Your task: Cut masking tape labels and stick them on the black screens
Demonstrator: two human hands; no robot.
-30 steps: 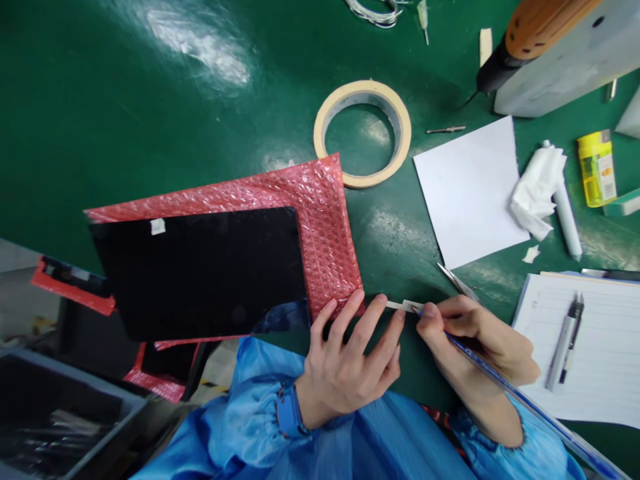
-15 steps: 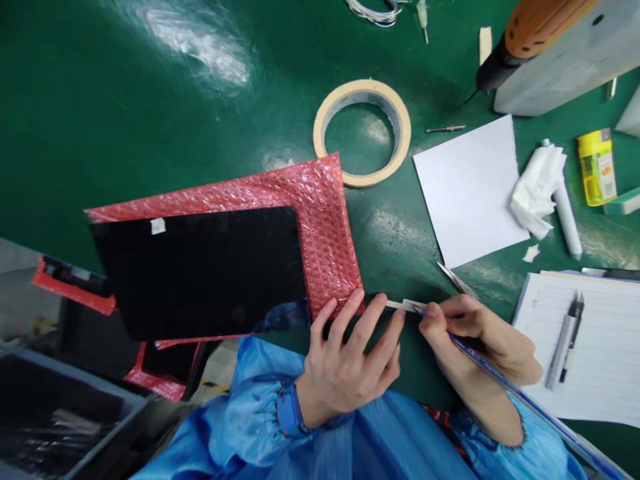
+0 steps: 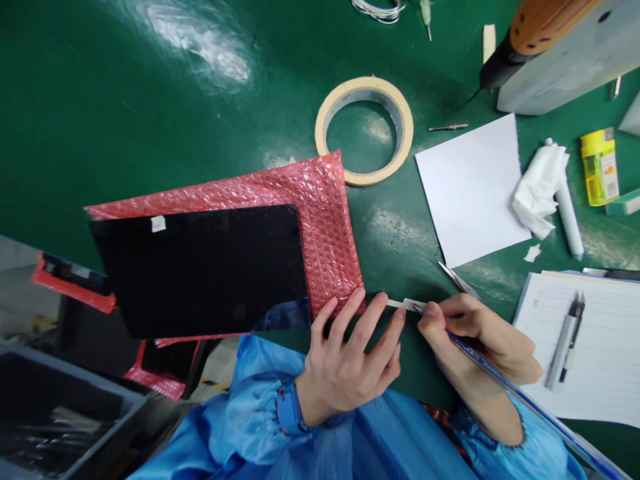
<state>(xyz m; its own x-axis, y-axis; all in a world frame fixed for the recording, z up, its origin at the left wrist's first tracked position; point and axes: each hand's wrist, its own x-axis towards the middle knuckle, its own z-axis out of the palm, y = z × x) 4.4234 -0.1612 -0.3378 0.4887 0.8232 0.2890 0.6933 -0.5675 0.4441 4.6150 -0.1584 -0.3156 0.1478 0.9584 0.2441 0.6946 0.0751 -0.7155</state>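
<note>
My left hand lies flat on the green table, fingers spread, fingertips pressing the end of a small white strip. My right hand is closed round a blue pen, whose tip touches the strip's right end. A black panel rests on a red bubble-wrap pouch just left of my left hand. Blue sleeves cover both wrists.
A roll of masking tape lies beyond the pouch. A white sheet, tweezers, a crumpled wipe, a yellow bottle and a notepad with pens sit on the right. A grey bin stands lower left.
</note>
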